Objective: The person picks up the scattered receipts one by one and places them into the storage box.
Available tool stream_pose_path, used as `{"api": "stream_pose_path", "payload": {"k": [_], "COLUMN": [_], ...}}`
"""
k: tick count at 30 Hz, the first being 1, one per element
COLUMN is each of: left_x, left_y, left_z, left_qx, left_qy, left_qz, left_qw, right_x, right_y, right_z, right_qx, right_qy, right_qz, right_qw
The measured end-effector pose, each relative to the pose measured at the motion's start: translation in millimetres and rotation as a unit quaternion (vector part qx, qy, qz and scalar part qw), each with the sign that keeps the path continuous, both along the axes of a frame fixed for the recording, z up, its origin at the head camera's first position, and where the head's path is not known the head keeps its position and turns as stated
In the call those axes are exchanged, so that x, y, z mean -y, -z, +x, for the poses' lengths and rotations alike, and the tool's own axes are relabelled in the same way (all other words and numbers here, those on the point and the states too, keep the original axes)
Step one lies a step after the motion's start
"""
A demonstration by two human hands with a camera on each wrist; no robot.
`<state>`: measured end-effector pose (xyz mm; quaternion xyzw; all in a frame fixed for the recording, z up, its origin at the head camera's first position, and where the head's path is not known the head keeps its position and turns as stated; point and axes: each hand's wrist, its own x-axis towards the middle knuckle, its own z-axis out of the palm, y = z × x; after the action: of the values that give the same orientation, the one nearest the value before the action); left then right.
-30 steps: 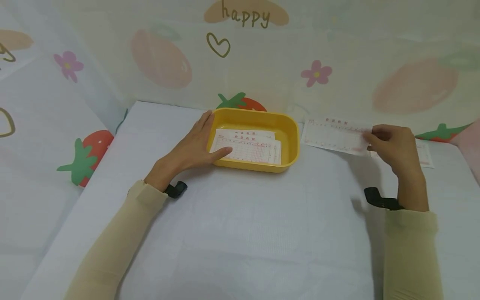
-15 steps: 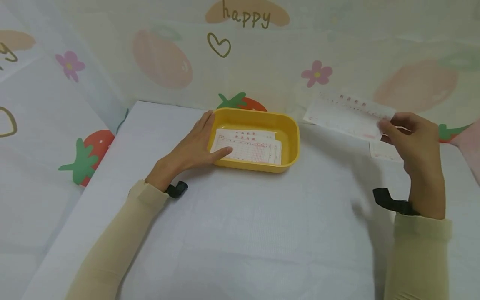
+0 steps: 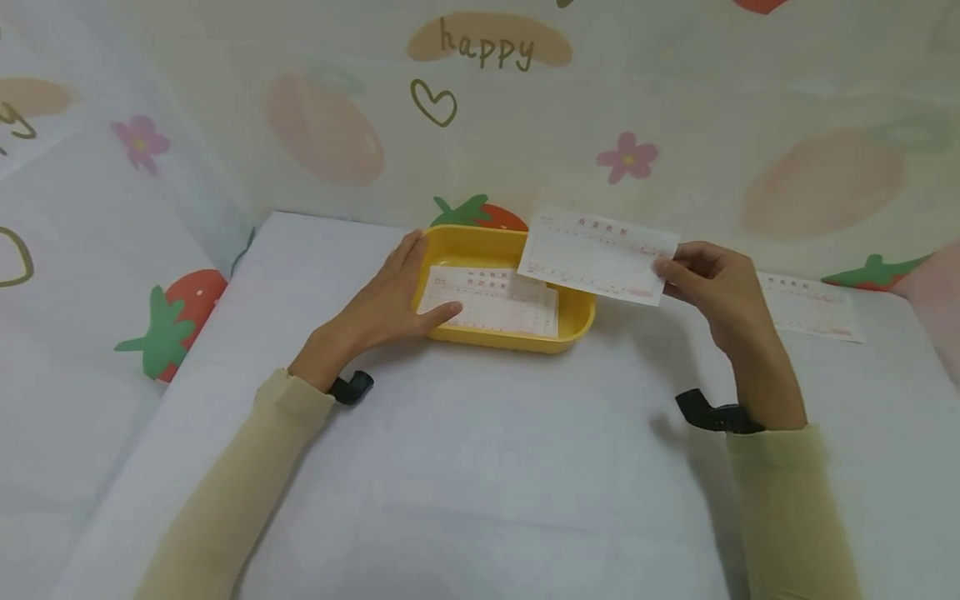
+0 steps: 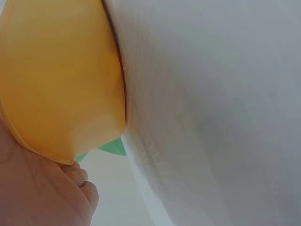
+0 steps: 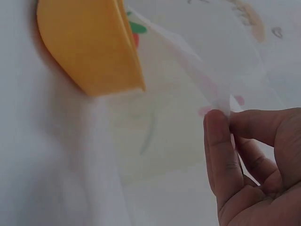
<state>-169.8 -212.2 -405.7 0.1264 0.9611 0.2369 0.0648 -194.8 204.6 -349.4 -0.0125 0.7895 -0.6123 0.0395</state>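
In the head view my right hand [image 3: 720, 287] pinches a printed receipt slip [image 3: 600, 254] by its right edge. The slip hangs in the air, its left part over the right side of a yellow plastic tray [image 3: 588, 321]. In the right wrist view, thumb and fingers [image 5: 218, 136] nip the thin paper [image 5: 188, 56], seen nearly edge-on. My left hand [image 3: 375, 300] holds the tray's left end, its thumb across the front rim and its fingers at the back left corner. More receipt slips [image 3: 487, 308] lie overlapping in the tray, partly covered by the thumb.
Another receipt slip [image 3: 813, 308] lies on the white-covered table [image 3: 525, 467] to the right, partly behind the right hand. A patterned backdrop [image 3: 510, 133] rises directly behind the tray. Black wrist mounts [image 3: 716, 412] stick out beside the forearms.
My right hand has lifted the slip from the right side of the table and carried it left to over the tray. The left hand stays on the tray. The head view has tilted slightly up.
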Motion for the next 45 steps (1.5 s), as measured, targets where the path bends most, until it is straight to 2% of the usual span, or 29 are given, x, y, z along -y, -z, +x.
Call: {"api": "stream_pose_path", "payload": {"k": [4,11,21,23,27,30,35,38,45], "left_x": [3,2,3,3,3,3,1,0,0], "left_y": [0.6,0.9,-4.4,-3.5,-1.4,-0.6,0.0,0.3,-3.0], "left_z": [3.0,3.7,-3.5,-3.3,-1.7,-0.9,-1.0,-0.8,0.0], "left_qx": [0.004,-0.001,-0.015,-0.016,-0.012,-0.008,-0.007,-0.007,-0.002], "left_qy": [-0.005,-0.006,0.006,0.006,0.004,0.005,0.009,0.007,0.002], "left_qz": [0.002,0.011,0.003,0.004,0.013,0.014,0.005,0.006,-0.001], "left_qw": [1.0,0.9999,0.9999,0.9998,0.9998,0.9999,0.9999,0.9999,1.0], "right_x": [29,70,108,115,126,131,130,123,86], "right_y": [5.8,6.4,11.6,14.8,19.5,20.3,17.0,14.0,8.8], "right_z": [1.2,0.7,-11.9,-12.9,-12.2,-10.6,-4.8,0.1,5.5], "right_qx": [0.006,0.02,-0.008,-0.026,-0.085,-0.11,-0.107,-0.116,-0.154], "right_qy": [-0.018,-0.028,-0.048,-0.051,-0.043,-0.048,-0.089,-0.1,-0.104], "right_qz": [0.051,0.096,0.116,0.144,0.219,0.247,0.278,0.292,0.245], "right_qw": [0.999,0.995,0.992,0.988,0.971,0.962,0.95,0.944,0.952]}}
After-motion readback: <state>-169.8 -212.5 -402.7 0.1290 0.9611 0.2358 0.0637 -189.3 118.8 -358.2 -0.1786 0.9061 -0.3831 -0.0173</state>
